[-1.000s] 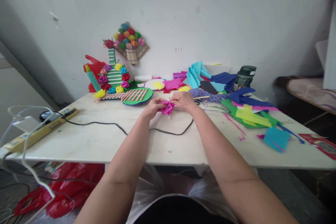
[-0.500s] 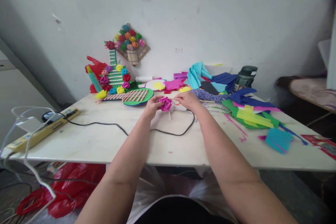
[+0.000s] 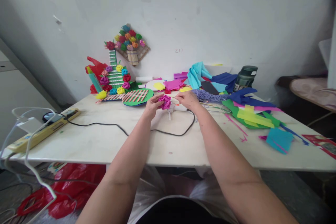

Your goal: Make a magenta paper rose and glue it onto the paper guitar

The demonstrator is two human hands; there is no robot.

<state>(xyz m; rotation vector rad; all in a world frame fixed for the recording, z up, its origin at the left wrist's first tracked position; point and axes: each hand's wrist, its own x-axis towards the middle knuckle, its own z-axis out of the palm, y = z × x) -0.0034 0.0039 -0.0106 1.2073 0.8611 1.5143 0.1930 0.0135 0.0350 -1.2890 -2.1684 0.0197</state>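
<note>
A magenta paper flower [image 3: 165, 102] was held above the middle of the surface [image 3: 126, 143], in front of the person and between the two hands. The left hand [image 3: 153, 105] had its fingers closed on the flower's left side, thumb and forefinger pinching the crumpled petals. The right hand [image 3: 187, 99], just to the other side, had its fingertips pinched together on a thin stick [image 3: 173, 97] that pointed toward the flower; whether the two touched could not be told. Below the right hand lay a white tool [image 3: 180, 108], partly hidden, its black cord [image 3: 172, 133] looping across the surface toward a yellowish power strip [image 3: 49, 129] at the left edge. Beyond the left hand rested a rounded green board [image 3: 149, 95] crossed with pale pink strips, and behind it stood a green panel [image 3: 115, 75] ringed with paper flowers, beside a teal tube [image 3: 94, 82] with a yellow-green tip. A woven piece bearing a bouquet [image 3: 132, 57] leaned against the wall. Past the right hand lay a heap of purple yarn [image 3: 210, 96], with blue, green and yellow sheets of paper [image 3: 252, 117] to its right. A dark green bottle [image 3: 246, 77] stood behind them. Below the surface, at left, sat a red plastic bag [image 3: 70, 178].
</note>
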